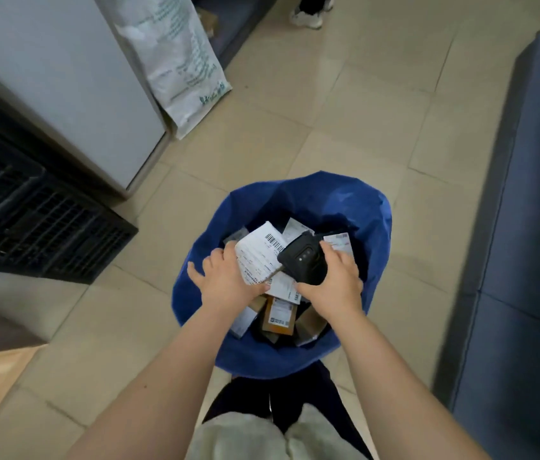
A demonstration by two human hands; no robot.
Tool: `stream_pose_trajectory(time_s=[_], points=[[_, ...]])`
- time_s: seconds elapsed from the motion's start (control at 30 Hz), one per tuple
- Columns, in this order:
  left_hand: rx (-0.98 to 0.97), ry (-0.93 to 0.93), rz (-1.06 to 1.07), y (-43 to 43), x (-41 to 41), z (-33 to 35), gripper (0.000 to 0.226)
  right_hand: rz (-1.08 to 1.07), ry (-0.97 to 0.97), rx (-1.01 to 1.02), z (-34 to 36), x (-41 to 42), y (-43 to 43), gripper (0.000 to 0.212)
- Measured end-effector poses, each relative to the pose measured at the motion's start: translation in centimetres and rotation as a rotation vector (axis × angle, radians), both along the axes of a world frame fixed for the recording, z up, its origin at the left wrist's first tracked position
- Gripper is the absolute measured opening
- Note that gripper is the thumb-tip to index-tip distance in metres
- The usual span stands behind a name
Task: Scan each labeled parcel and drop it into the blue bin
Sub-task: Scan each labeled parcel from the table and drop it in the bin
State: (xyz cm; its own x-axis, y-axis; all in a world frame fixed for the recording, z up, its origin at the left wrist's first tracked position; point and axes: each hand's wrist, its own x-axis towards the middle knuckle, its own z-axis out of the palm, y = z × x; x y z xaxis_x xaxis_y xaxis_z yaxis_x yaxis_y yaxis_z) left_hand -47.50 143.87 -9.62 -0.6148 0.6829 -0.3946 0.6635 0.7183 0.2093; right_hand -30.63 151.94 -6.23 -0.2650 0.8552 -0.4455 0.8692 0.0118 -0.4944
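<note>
- On my feed the left hand (225, 277) grips a white labelled parcel (257, 257) by its left edge, holding it over the mouth of the blue bin (373, 227).
- The right hand (335, 283) is wrapped round a black scanner (305, 257), which overlaps the parcel's right side; I cannot tell whether they touch.
- I see the hands close together, not touching.
- More labelled packets and brown boxes (278, 315) lie piled inside the bin.
- The bin stands on the tiled floor (344, 127), with a black grate (29, 210) to its left.
</note>
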Motion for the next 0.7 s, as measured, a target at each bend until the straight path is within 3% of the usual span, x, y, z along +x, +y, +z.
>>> stream_pose_trajectory(time_s=[0.27,0.4,0.53,0.7], points=[[-0.049,-0.004,-0.051,4.1,-0.5,-13.9,0.112,0.039,-0.025,-0.032,-12.4,-1.3,4.1,0.094],[-0.098,0.046,-0.096,4.8,-0.6,-17.3,0.104,0.088,-0.087,-0.046,-15.5,-1.0,5.1,0.094],[-0.031,0.131,-0.177,4.5,-0.4,-16.0,0.083,0.115,-0.118,-0.040,-14.6,-1.2,5.1,0.095],[-0.019,0.185,-0.247,4.6,-0.3,-8.8,0.075,0.111,-0.123,-0.022,-8.2,-1.6,4.8,0.095]])
